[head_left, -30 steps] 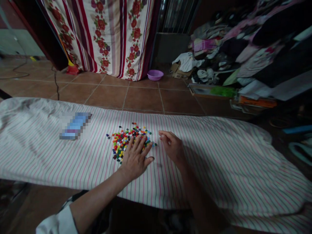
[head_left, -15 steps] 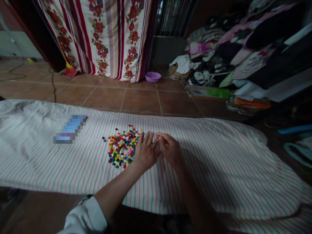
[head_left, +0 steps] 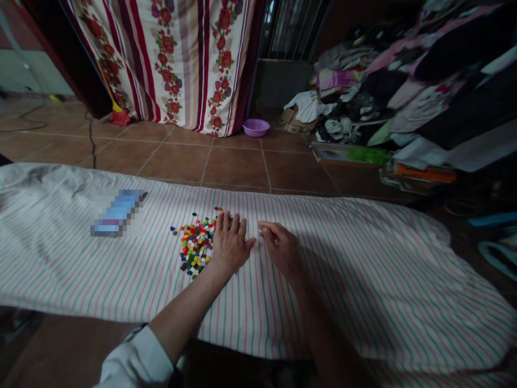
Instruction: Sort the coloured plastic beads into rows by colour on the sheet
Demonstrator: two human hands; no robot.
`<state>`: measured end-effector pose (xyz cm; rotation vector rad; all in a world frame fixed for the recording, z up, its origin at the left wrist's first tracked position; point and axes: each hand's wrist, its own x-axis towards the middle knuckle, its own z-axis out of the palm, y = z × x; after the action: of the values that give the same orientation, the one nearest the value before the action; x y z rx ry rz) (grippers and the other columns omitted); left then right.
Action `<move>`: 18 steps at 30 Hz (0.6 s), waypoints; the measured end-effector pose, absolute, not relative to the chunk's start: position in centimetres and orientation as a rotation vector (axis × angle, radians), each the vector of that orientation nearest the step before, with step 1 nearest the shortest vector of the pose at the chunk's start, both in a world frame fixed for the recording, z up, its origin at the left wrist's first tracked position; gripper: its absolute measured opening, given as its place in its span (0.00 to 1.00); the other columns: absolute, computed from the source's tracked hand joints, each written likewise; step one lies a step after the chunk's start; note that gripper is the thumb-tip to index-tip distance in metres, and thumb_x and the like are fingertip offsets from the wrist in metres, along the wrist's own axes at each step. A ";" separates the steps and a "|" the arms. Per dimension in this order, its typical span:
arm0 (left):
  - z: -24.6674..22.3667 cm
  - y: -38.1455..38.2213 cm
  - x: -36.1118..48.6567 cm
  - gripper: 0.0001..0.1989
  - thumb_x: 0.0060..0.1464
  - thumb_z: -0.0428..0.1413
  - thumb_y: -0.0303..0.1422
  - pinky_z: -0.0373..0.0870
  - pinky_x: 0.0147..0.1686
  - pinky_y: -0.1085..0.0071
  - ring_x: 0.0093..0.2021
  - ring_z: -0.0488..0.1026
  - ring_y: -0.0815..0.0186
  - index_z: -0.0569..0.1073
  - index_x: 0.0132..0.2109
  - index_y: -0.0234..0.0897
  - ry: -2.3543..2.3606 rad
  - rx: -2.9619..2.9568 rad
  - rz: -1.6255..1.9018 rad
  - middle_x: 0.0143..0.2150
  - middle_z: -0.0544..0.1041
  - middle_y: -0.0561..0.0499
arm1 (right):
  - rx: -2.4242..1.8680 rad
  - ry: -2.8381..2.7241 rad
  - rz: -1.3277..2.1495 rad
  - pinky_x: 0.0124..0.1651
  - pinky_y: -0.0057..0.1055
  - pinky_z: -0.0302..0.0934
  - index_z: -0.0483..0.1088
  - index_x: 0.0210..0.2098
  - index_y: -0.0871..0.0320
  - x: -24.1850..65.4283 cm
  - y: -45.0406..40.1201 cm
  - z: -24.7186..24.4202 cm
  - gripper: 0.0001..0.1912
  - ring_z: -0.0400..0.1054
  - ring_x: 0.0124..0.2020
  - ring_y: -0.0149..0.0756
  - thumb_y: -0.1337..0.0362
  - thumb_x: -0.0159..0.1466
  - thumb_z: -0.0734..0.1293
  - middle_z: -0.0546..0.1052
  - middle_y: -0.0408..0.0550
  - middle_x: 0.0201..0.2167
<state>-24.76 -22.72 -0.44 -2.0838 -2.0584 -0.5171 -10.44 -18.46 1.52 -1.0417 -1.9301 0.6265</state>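
A pile of small multicoloured pieces (head_left: 196,245) lies on a striped cloth (head_left: 363,258). My left hand (head_left: 231,245) rests palm down over the right part of the pile, its fingers stretched out and apart, hiding some pieces. To the right of it, my right hand (head_left: 280,245) is closed, thumb and fingertips pressed together just above the cloth. Whatever those fingertips hold, if anything, is too small to make out. A gap of bare cloth separates the two hands.
A blurred, blue-screened flat object (head_left: 119,213) lies on the cloth at the left. Beyond the cloth are a tiled floor, a purple basin (head_left: 256,127), a floral curtain (head_left: 189,64), a red broom (head_left: 120,115) and heaped clothes (head_left: 388,81).
My left hand has moved left, away from my right hand and farther over the pile. The right hand keeps nearly the same place and pinched shape. The view has shifted slightly.
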 end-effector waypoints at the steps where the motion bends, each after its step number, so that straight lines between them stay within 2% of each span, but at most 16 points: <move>1: -0.2 -22.9 -25.1 0.28 0.58 0.45 0.49 0.51 0.62 0.46 0.64 0.57 0.48 0.66 0.58 0.35 -2.073 -2.075 -0.495 0.60 0.67 0.40 | -1.036 -1.933 0.627 0.39 0.32 0.70 0.73 0.40 0.55 -10.5 -18.5 1.5 0.15 0.74 0.36 0.36 0.58 0.66 0.57 0.78 0.51 0.38; 7: 0.8 -24.5 -27.3 0.28 0.59 0.41 0.50 0.52 0.62 0.47 0.64 0.57 0.51 0.66 0.59 0.41 -2.116 -2.066 -0.438 0.61 0.67 0.43 | -1.037 -1.953 0.631 0.39 0.33 0.69 0.73 0.40 0.55 -11.0 -18.6 1.2 0.15 0.74 0.35 0.36 0.58 0.66 0.57 0.78 0.50 0.38; 12: 1.3 -26.0 -29.5 0.26 0.61 0.40 0.48 0.54 0.61 0.48 0.64 0.57 0.52 0.62 0.62 0.45 -2.116 -2.037 -0.389 0.63 0.65 0.45 | -1.026 -1.975 0.624 0.38 0.32 0.69 0.73 0.39 0.55 -11.6 -18.6 0.9 0.15 0.74 0.33 0.35 0.58 0.65 0.57 0.78 0.49 0.36; 16: 1.1 -27.7 -32.3 0.27 0.62 0.39 0.46 0.54 0.62 0.52 0.67 0.53 0.56 0.58 0.64 0.43 -2.099 -1.982 -0.346 0.65 0.62 0.43 | -1.012 -1.984 0.633 0.35 0.31 0.69 0.73 0.39 0.55 -12.2 -18.5 0.8 0.14 0.74 0.34 0.36 0.58 0.65 0.57 0.79 0.49 0.37; 18: 0.7 -28.8 -34.1 0.28 0.62 0.38 0.46 0.54 0.62 0.52 0.68 0.49 0.53 0.58 0.64 0.39 -2.122 -1.921 -0.330 0.66 0.59 0.40 | -0.999 -1.992 0.632 0.36 0.32 0.69 0.73 0.38 0.55 -12.6 -18.5 0.9 0.14 0.74 0.34 0.36 0.59 0.64 0.58 0.79 0.49 0.37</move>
<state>-34.12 -28.77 0.67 -1.9207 -2.1217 -0.3297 -12.59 -18.50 0.87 -0.9992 -1.9922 0.6324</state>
